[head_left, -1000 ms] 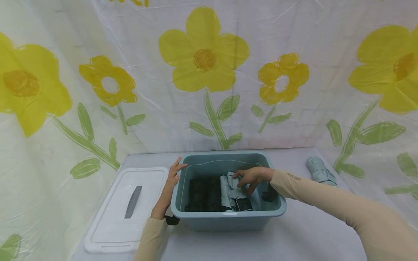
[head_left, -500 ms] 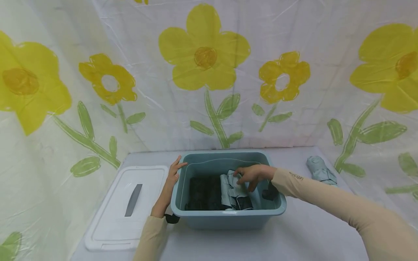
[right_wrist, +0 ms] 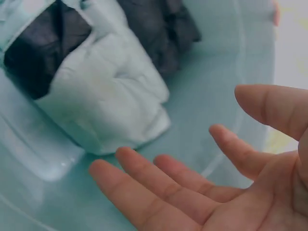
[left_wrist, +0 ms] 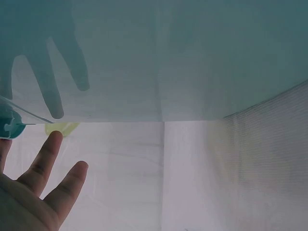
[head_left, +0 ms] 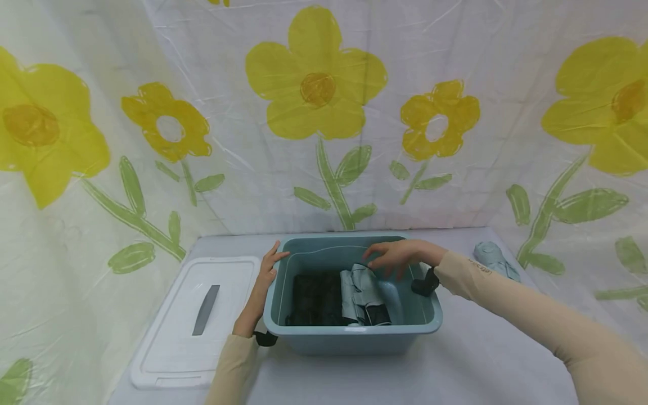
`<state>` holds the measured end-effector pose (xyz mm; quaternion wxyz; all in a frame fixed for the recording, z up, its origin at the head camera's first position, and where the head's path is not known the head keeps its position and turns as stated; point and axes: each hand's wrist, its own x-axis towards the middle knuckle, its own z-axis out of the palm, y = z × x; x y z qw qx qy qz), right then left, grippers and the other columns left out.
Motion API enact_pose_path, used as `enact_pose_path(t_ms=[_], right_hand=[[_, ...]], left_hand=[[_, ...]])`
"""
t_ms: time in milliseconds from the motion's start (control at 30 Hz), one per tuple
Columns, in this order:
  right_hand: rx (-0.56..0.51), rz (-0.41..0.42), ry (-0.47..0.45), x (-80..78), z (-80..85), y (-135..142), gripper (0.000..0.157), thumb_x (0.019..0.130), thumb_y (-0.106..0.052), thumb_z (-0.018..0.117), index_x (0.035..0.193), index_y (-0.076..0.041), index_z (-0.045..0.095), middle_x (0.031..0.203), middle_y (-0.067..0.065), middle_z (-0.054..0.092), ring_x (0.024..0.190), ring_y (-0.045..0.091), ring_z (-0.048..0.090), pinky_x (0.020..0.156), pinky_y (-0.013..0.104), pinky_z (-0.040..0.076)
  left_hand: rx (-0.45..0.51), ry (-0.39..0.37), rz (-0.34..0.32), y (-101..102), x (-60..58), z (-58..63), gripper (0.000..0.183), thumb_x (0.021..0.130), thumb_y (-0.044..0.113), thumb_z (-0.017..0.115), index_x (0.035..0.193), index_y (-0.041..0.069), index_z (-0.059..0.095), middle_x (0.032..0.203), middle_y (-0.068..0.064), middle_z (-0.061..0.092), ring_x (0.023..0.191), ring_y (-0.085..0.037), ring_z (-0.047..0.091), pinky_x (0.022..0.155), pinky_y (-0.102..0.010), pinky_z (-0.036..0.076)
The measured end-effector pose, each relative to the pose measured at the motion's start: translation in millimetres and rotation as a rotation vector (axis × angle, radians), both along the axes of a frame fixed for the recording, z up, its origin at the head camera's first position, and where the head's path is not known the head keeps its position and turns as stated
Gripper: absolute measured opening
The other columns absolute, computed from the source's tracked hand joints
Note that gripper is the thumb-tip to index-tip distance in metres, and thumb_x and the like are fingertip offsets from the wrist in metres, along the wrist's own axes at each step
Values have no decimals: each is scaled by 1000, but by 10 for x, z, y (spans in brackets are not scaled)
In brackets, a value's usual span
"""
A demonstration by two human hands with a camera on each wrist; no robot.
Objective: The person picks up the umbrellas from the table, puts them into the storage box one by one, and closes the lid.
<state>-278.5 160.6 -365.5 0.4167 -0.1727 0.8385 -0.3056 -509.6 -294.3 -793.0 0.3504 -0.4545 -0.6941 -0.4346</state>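
A blue-green plastic storage bin (head_left: 349, 340) stands in the middle of the table. Inside, dark folded cloth (head_left: 316, 298) fills the left part. Beside it lies a light blue folded cloth bundle (head_left: 361, 287) with a dark patch. My left hand (head_left: 267, 270) touches the bin's left rim, its fingers spread and straight, as the left wrist view also shows. Over the bin's right part hovers my right hand (head_left: 402, 254), holding nothing. The right wrist view shows its loosely extended fingers (right_wrist: 163, 187) apart from the light cloth bundle (right_wrist: 110, 91).
A white lid (head_left: 172, 337) with a grey handle (head_left: 206, 310) lies flat on the table left of the bin. A rolled light blue cloth (head_left: 493, 259) rests at the back right. Behind the table hangs a flower-printed curtain (head_left: 233, 185).
My right hand has come off the light blue bundle and moved up and to the right. The bundle stays in the bin. My left hand remains at the rim.
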Motion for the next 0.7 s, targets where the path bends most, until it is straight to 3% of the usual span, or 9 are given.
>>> enact_pose_path(t_ms=[300,533,700], right_hand=[[-116,65,171,2,153,246,52,97,-34,45,141,-9,34,142,19,32,121,38,43,89,52,45],[-178,38,312,-19,185,482,48,98,-33,45,139,-9,37,138,22,40,117,38,47,89,48,45],[-291,-4,492,-62,171,666,39,98,-22,47,133,-6,45,125,24,53,107,39,56,84,46,50]], left_hand=[[3,-51,-17,18,69,50,83,85,72,30,123,4,59,143,-30,30,134,-48,22,111,-47,19],[2,-51,-2,35,96,97,82,86,71,29,123,4,59,143,-29,31,134,-47,23,111,-46,20],[10,-32,-11,39,80,80,82,87,70,30,122,3,59,142,-29,35,133,-47,24,111,-45,22]])
